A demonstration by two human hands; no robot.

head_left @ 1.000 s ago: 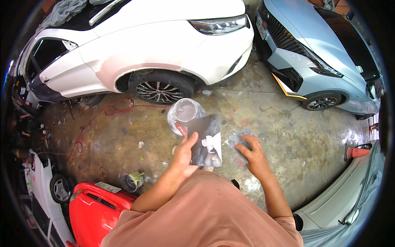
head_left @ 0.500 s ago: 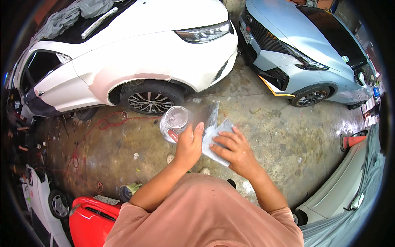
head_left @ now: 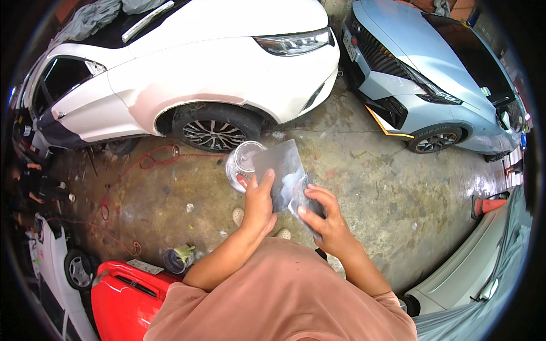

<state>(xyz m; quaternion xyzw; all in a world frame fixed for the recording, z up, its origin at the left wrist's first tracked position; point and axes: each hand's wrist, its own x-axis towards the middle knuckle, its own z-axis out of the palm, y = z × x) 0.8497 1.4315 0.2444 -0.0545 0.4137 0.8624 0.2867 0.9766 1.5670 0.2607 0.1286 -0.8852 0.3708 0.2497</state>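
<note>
Your left grip (head_left: 259, 200) pinches a plate (head_left: 277, 162); beside it, your right grip (head_left: 334, 226) pinches a spreader (head_left: 314, 208), seemingly working paste (head_left: 292, 182); likely needing level strokes next.

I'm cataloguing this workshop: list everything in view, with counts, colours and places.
Plate: one, grey, left hand
Spreader: one, grey, right hand
Paste: one patch, whitish, on plate
Tub: one, whitish, beyond left hand
Cars: two, white, upper and lower left
Car: one, light blue, upper right
Car: one, red, lower left
Car: one, pale, lower right
Covers: two, grey, upper left, lower right
Hose: one, red, left
Bucket: one, grey, lower left
Cone: one, orange, right
Co-worker: at least one, dark-clothed, far left
Hands: two, bare, centre
Shoes: two, pale, below hands
</note>
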